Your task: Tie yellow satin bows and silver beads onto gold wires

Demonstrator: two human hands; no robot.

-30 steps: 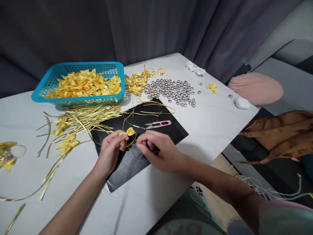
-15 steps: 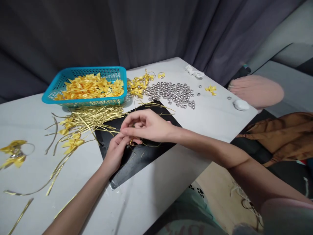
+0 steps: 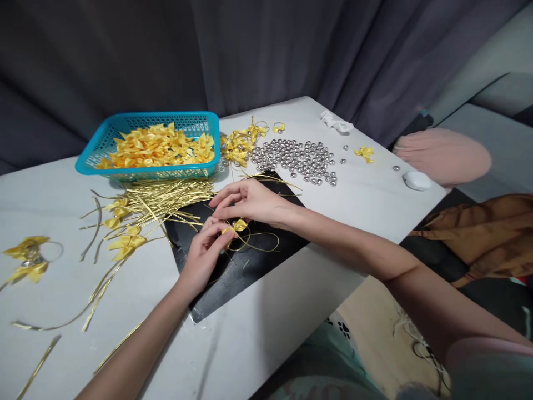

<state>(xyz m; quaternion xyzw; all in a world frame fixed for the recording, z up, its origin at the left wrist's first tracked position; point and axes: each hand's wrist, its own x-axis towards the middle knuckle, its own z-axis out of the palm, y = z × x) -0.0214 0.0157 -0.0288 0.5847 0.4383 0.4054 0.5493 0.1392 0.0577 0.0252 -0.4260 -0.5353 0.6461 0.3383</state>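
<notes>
Over the black mat (image 3: 266,244), my left hand (image 3: 204,250) pinches a yellow ribbon bow (image 3: 239,225) between thumb and fingers. Thin gold cord (image 3: 278,244) curls out from the bow in loops to the right. My right hand (image 3: 250,203) is just above and beyond it, thumb and fingertips brought together close to the left fingers. What those fingertips hold is too small to make out. A bundle of gold ties (image 3: 166,194) lies left of the hands, with ribbon bows (image 3: 127,241) on gold ties in front of it.
A blue basket (image 3: 216,139) full of yellow bows stands at the back left. Beside it lie finished-looking bows (image 3: 237,147) and a spread of silver beads (image 3: 295,158). Farther right on the white table (image 3: 366,194) are a loose bow (image 3: 365,154) and a white rounded object (image 3: 417,180).
My right hand has lifted slightly up and away from the left, uncovering the yellow bow and its cord loops. My left hand keeps its pinch.
</notes>
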